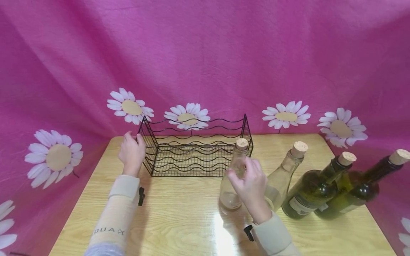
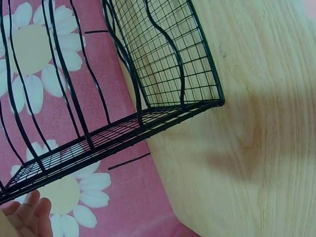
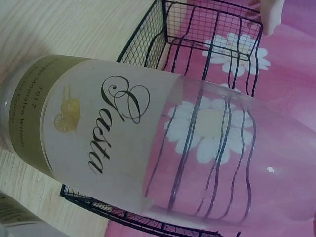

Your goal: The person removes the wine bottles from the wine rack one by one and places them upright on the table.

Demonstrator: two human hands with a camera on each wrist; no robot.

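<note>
A black wire bottle rack (image 1: 192, 160) with wavy bars stands on the table. My left hand (image 1: 132, 151) is at its left end, thumb and curled fingers about the corner of the end panel; its fingers (image 2: 32, 217) show beside the end bar in the left wrist view. A clear glass bottle (image 1: 229, 193) with a cork stands upright before the rack's right end. My right hand (image 1: 251, 181) is over the bottle's near side, thumb and fingers spread apart. The right wrist view shows this bottle's white label (image 3: 108, 123) close up, but not the hand.
Right of my right hand stands another corked clear bottle (image 1: 285, 174). Beyond it are two dark green corked bottles, one in the middle (image 1: 307, 192) and one farther right (image 1: 355, 195). A pink cloth (image 1: 205, 64) with white daisies hangs behind the wooden table (image 1: 179, 220).
</note>
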